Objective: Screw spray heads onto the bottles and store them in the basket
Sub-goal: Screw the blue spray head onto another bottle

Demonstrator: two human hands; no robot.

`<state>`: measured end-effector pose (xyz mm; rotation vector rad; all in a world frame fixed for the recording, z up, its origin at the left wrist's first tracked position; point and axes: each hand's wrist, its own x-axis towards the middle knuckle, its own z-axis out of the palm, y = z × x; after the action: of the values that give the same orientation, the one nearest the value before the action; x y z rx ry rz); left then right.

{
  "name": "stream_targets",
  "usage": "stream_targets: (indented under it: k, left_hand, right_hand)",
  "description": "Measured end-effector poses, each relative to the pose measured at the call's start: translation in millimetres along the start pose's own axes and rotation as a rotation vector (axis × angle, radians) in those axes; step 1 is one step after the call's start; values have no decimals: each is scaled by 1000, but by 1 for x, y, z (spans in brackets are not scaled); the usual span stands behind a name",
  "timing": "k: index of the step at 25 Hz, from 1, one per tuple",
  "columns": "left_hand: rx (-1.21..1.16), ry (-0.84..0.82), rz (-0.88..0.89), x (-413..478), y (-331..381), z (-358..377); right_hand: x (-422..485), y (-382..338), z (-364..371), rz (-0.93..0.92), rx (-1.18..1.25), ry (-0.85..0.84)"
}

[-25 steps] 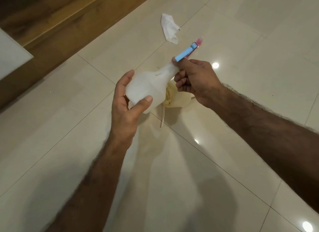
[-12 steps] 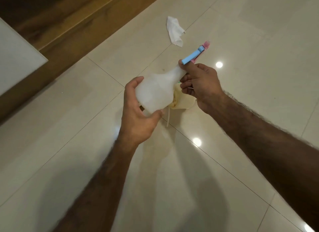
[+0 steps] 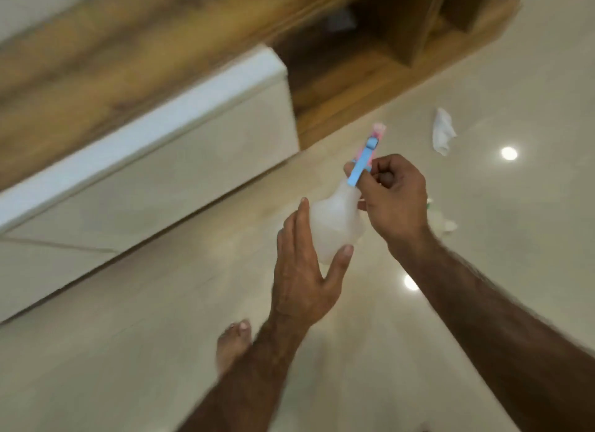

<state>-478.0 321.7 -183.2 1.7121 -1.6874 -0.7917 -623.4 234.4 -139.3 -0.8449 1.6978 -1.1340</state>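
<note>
My left hand (image 3: 306, 270) grips the round body of a translucent white bottle (image 3: 335, 225), held in the air over the floor. Its neck points up and away from me. A blue and pink spray head (image 3: 365, 156) sits on that neck. My right hand (image 3: 394, 193) is closed around the base of the spray head where it meets the neck. No basket is in view.
A crumpled white tissue (image 3: 442, 135) lies on the glossy tiled floor at the right. A white cabinet block (image 3: 154, 135) and a wooden shelf unit (image 3: 370, 61) stand at the back. My bare foot (image 3: 231, 344) shows below my left arm. Small pale items (image 3: 447, 225) lie right of my right hand.
The view has swung left and back, bringing the white cabinet and wooden shelves into sight. Both hands keep hold of the bottle and spray head, whose head now points more upright.
</note>
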Motion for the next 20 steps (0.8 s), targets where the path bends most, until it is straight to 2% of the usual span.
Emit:
stream_targets:
  k: [2, 5, 9, 15, 20]
  left_hand:
    - [-30, 30, -41, -11, 7, -75]
    - [-102, 74, -200, -8, 3, -202]
    - [-144, 231, -280, -8, -21, -333]
    - [-81, 497, -370, -15, -90, -469]
    - [-48, 697, -435, -11, -167, -552]
  right_hand:
    - [-37, -59, 35, -86, -62, -186]
    - [-91, -147, 116, -242, -118, -451]
    - [-156, -228, 232, -357, -198, -704]
    - [-224, -258, 377, -607, -402, -1007]
    - [-251, -240, 488, -735, -613, -1142]
